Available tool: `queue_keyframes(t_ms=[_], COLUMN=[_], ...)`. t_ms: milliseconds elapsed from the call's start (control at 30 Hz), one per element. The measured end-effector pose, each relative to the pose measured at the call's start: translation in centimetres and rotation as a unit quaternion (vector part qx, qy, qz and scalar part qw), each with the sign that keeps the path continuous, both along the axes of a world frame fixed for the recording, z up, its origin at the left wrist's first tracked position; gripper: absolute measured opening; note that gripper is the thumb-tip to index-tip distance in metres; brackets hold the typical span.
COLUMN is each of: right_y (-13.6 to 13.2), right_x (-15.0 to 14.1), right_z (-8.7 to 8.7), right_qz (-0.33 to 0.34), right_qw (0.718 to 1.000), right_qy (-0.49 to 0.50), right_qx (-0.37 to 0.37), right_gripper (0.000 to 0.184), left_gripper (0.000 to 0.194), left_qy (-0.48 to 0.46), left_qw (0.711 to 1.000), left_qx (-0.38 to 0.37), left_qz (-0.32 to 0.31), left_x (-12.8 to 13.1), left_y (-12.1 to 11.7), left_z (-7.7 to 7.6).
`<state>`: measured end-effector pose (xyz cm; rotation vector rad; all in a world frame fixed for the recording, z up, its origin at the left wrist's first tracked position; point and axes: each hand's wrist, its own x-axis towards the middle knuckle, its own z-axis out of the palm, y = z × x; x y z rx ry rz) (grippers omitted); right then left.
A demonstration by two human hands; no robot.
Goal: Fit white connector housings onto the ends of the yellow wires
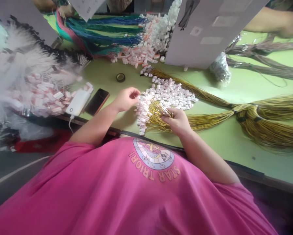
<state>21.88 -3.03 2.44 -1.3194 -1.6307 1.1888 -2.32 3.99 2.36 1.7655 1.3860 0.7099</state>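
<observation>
My left hand [127,99] is closed, its thumb and fingertips brought together at the left edge of the white plastic connectors [143,112]. Anything between those fingertips is too small to make out. Yellow wires [157,112] run from the front connectors into my right hand [177,121], which is shut around the wires close to their metallic-looking ends. Behind both hands lies a loose pile of white connectors [174,93] on the green tabletop [126,122]. The wire bundle stretches right to a dark tie [234,112].
A black tape roll [120,77], a dark phone [97,101] and a white power bank [78,101] with cable lie left. Bagged connectors [43,91] crowd the far left. A grey partition [197,36] stands ahead. Blue-green wires [107,31] and another person's arm [273,21] are beyond.
</observation>
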Motion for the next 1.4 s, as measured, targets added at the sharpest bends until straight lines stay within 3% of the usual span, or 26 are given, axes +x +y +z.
queue_keyframes(t_ms=[133, 267, 533, 800, 1033, 1400], right_y=[-0.2, -0.3, -0.6, -0.8, -1.0, -0.8], right_x=[-0.1, -0.1, -0.4, -0.7, -1.1, -0.9], right_z=[0.0, -0.3, 0.4, 0.0, -0.4, -0.4], right_qz=[-0.001, -0.015, -0.01, -0.025, -0.035, -0.003], right_qw=[1.0, 1.0, 1.0, 0.994, 0.988, 0.99], right_qy=[0.011, -0.001, 0.0, -0.071, -0.112, -0.13], right_qx=[0.002, 0.002, -0.01, 0.073, 0.104, 0.061], right_gripper=[0.015, 0.013, 0.014, 0.024, 0.027, 0.018], left_gripper=[0.021, 0.017, 0.018, 0.022, 0.025, 0.024], left_qy=[-0.166, -0.227, -0.249, -0.283, -0.232, -0.198], left_qw=[0.979, 0.962, 0.954, 0.94, 0.96, 0.975], left_qx=[-0.088, -0.134, -0.165, -0.192, -0.157, -0.098], left_qz=[-0.077, -0.075, -0.036, -0.018, -0.012, -0.025], left_x=[3.0, 3.9, 4.2, 4.6, 5.2, 5.6], left_y=[-3.7, -5.2, -5.3, -5.4, -5.8, -5.9], left_z=[1.2, 0.8, 0.2, -0.1, 0.2, -0.9])
